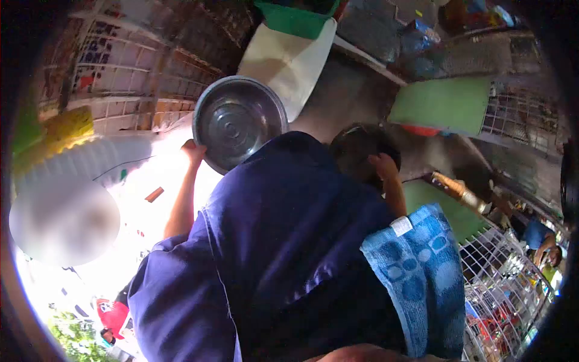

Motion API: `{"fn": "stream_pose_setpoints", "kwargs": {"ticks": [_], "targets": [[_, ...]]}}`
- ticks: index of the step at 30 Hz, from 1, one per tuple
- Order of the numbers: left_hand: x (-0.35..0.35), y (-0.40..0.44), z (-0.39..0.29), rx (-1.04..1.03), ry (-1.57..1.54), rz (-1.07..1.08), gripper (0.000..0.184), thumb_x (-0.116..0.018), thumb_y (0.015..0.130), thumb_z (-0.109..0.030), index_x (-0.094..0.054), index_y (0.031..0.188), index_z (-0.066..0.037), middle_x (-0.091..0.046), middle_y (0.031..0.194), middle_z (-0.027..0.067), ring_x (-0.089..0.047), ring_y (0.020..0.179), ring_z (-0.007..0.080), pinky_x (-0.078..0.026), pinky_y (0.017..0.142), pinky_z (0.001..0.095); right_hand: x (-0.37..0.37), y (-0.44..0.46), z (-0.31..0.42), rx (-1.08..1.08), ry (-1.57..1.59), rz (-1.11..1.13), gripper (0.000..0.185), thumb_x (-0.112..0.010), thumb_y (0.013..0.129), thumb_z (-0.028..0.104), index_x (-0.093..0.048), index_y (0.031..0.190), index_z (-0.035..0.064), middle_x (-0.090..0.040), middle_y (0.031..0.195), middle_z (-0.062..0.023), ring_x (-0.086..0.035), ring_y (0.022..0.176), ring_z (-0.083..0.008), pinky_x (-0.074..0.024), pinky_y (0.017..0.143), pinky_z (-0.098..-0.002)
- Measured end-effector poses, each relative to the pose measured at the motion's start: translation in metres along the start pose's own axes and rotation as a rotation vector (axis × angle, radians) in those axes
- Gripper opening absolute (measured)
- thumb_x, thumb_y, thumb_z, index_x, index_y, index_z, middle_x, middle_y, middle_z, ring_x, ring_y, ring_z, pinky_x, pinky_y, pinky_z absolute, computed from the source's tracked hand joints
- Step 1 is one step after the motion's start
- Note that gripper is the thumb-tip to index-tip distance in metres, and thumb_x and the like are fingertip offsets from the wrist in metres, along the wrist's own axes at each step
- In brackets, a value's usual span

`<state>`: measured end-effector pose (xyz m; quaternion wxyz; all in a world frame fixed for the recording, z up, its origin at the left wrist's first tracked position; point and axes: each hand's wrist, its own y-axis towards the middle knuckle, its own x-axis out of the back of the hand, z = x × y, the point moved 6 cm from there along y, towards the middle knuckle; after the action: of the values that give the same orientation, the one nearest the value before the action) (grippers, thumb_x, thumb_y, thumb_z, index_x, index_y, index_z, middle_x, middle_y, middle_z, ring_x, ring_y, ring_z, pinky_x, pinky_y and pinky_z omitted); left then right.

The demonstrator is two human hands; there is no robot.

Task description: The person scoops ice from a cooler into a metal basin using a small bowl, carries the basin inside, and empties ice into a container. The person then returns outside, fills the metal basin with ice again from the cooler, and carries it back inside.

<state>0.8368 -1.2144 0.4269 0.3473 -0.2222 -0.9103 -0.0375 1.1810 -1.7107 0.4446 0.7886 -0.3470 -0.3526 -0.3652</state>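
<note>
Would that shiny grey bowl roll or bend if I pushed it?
The bowl probably won't bend easily: its outline is a neat circle with the left hand on its edge. Its shiny inside might feel slippery. Being round, it could roll if stood sideways.

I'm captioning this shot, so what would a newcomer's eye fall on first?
Probably the shiny round basin above the picture's middle, its rim held by the left hand. Next, perhaps, the bright blue patterned towel at lower right, against the dark blue shirt. Less obvious is the right hand at a dark round object in shadow, right of centre.
</note>
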Motion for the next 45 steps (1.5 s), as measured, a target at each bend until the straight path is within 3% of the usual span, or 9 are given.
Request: {"fn": "stream_pose_setpoints", "kwargs": {"ticks": [3, 6, 9, 12, 18, 26, 33, 39, 45], "targets": [[-0.025, -0.001, 0.030, 0.039, 0.035, -0.070, 0.022, -0.062, 0.042, -0.015, -0.042, 0.048, -0.007, -0.043, 0.049, 0.0012, -0.035, 0.044, 0.0151, -0.029, 0.040, 0.0334, 0.038, 0.027, 0.085, -0.129, -0.053, 0.453, 0.033, -0.058, 0.075, 0.034, -0.057, 0.086, 0.0032, -0.061, 0.079, -0.0156, -0.059, 0.076, -0.0317, -0.0453, 0.067, -0.0368], [-0.031, -0.002, 0.038, -0.253, 0.032, -0.200, 0.015, -0.061, 0.049, -0.003, -0.046, 0.050, -0.006, -0.044, 0.048, -0.0020, -0.039, 0.043, 0.0101, -0.032, 0.038, 0.0291, 0.072, 0.024, 0.176, 0.046, -0.172, 0.348, 0.035, -0.059, 0.074, 0.039, -0.057, 0.080, 0.0048, -0.060, 0.076, -0.0150, -0.059, 0.072, -0.0309, -0.0448, 0.063, -0.0373], [-0.063, -0.010, 0.067, -0.119, -0.177, -0.104, 0.017, -0.062, 0.051, -0.002, -0.045, 0.052, -0.006, -0.045, 0.049, -0.0003, -0.041, 0.043, 0.0094, -0.034, 0.039, 0.0276, 0.103, 0.048, 0.188, 0.259, -0.344, 0.297, 0.033, -0.059, 0.074, 0.040, -0.057, 0.078, 0.0066, -0.059, 0.074, -0.0145, -0.059, 0.070, -0.0304, -0.0450, 0.061, -0.0380], [-0.044, -0.046, -0.008, 0.438, -0.266, 0.244, 0.026, -0.049, 0.054, 0.005, -0.042, 0.078, -0.002, -0.048, 0.089, 0.0126, -0.046, 0.080, 0.0099, -0.040, 0.055, 0.0226, 0.118, 0.084, 0.240, 0.467, -0.457, 0.247, 0.031, -0.059, 0.073, 0.037, -0.057, 0.075, 0.0059, -0.059, 0.073, -0.0147, -0.058, 0.072, -0.0323, -0.0455, 0.062, -0.0402], [-0.051, -0.072, 0.018, 0.359, -0.560, -0.140, 0.037, -0.048, 0.057, 0.004, -0.041, 0.093, 0.001, -0.048, 0.087, 0.0098, -0.048, 0.079, 0.0126, -0.042, 0.055, 0.0241, 0.060, 0.175, 0.309, 0.833, -0.582, 0.288, 0.026, -0.063, 0.069, 0.029, -0.054, 0.074, 0.0055, -0.058, 0.071, -0.0122, -0.057, 0.071, -0.0299, -0.0443, 0.061, -0.0384], [0.015, -0.237, -0.138, 0.652, 0.176, -0.340, 0.024, -0.054, 0.061, -0.025, -0.060, 0.073, -0.006, -0.060, 0.070, 0.0152, -0.059, 0.068, 0.0289, -0.044, 0.063, 0.0382, 0.039, 0.208, 0.324, 1.183, -0.737, 0.222, 0.027, -0.062, 0.069, 0.032, -0.058, 0.077, 0.0070, -0.060, 0.078, -0.0120, -0.058, 0.077, -0.0307, -0.0455, 0.070, -0.0422], [0.040, -0.371, -0.086, 0.948, 0.026, -0.662, 0.028, -0.056, 0.058, -0.027, -0.055, 0.069, 0.000, -0.057, 0.068, 0.0180, -0.057, 0.066, 0.0297, -0.044, 0.061, 0.0369, 0.008, 0.157, 0.224, 1.258, -0.788, 0.523, 0.059, -0.064, 0.068, 0.025, -0.042, 0.119, 0.0053, -0.045, 0.115, -0.0179, -0.044, 0.105, -0.0348, -0.0360, 0.088, -0.0453], [0.062, -0.382, -0.071, 1.089, -0.023, -0.790, 0.020, -0.058, 0.062, -0.017, -0.056, 0.074, -0.001, -0.057, 0.065, 0.0079, -0.053, 0.061, 0.0158, -0.042, 0.058, 0.0303, -0.014, 0.143, 0.255, 1.266, -0.658, 0.717, 0.043, -0.063, 0.069, 0.023, -0.052, 0.107, 0.0059, -0.049, 0.110, -0.0155, -0.047, 0.101, -0.0339, -0.0388, 0.084, -0.0437], [0.060, -0.367, 0.011, 1.061, 0.037, -0.742, 0.022, -0.056, 0.065, -0.024, -0.055, 0.072, -0.003, -0.058, 0.066, 0.0098, -0.056, 0.066, 0.0223, -0.043, 0.062, 0.0359, -0.033, 0.068, 0.324, 1.445, -0.493, 0.575, 0.030, -0.060, 0.071, 0.021, -0.057, 0.098, 0.0064, -0.057, 0.093, -0.0139, -0.055, 0.087, -0.0312, -0.0443, 0.075, -0.0388]]}}
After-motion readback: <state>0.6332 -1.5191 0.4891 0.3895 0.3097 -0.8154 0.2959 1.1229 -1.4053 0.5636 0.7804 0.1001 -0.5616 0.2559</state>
